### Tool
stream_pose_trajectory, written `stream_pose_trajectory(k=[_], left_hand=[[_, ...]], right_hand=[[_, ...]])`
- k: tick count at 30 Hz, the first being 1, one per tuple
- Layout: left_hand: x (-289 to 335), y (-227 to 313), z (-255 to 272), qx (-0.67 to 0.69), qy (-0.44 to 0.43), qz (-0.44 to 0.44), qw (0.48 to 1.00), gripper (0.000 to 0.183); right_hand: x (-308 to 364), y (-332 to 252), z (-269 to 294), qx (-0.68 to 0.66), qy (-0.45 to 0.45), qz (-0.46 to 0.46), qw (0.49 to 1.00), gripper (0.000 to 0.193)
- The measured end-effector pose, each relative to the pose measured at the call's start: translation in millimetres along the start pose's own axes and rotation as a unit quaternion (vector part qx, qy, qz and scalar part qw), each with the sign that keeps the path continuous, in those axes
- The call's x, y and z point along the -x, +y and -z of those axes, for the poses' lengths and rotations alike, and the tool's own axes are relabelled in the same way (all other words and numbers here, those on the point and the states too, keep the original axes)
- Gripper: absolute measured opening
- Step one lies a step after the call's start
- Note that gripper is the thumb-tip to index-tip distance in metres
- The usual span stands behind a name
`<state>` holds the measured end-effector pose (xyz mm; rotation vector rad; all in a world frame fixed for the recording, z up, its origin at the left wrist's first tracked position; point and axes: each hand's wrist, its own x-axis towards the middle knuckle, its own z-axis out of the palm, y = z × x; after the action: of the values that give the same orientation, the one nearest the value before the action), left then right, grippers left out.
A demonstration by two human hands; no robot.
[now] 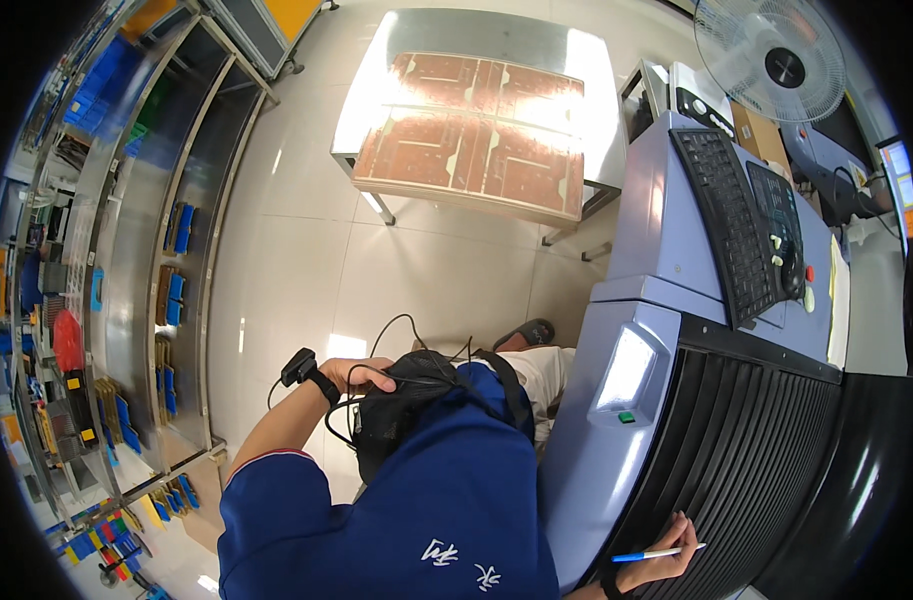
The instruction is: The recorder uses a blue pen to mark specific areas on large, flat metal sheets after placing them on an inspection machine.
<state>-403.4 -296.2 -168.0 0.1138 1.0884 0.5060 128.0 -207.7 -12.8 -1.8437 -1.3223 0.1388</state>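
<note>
My left hand rests by the black mesh bag at my waist, among loose black cables. The finger that shows is stretched out and the hand holds nothing that I can see; its other fingers are partly hidden. A black strap with a small black device sits on that wrist. At the lower right, my right hand is closed around a blue and white pen, over the ribbed black cover of a blue-grey machine.
A metal table ahead carries copper-coloured panels. On the machine lie a black keyboard and a control panel with buttons. A fan stands far right. Metal shelves with blue-edged parts line the left.
</note>
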Motion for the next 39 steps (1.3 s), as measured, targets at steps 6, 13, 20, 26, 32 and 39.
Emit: stream_pose_trajectory(k=[6,13,20,26,32,39], left_hand=[[-18.3,-44.2,33.6,0.126,-0.164,-0.063,0.976,0.088],[-20.7,-52.7,31.8,0.155,-0.192,-0.083,0.966,0.088],[-12.6,-44.0,16.2,0.135,-0.145,-0.120,0.973,0.088],[32.6,34.2,-61.4,-0.115,0.039,-0.096,0.988,0.085],[54.3,64.0,-103.0,-0.453,0.154,-0.140,0.867,0.080],[69.5,82.3,-89.6,-0.364,-0.003,-0.139,0.921,0.043]], right_hand=[[0.2,-5.4,1.4,0.026,-0.007,-0.001,1.000,0.022],[1.5,-2.1,4.9,0.030,-0.006,0.002,1.000,0.018],[2.5,-0.2,6.0,0.025,-0.006,-0.017,1.000,0.021],[2.1,-1.3,7.6,0.041,0.000,0.001,0.999,0.018],[0.8,2.7,6.2,0.049,-0.009,0.036,0.998,0.016],[-2.0,1.6,8.5,0.087,-0.009,0.056,0.995,0.017]])
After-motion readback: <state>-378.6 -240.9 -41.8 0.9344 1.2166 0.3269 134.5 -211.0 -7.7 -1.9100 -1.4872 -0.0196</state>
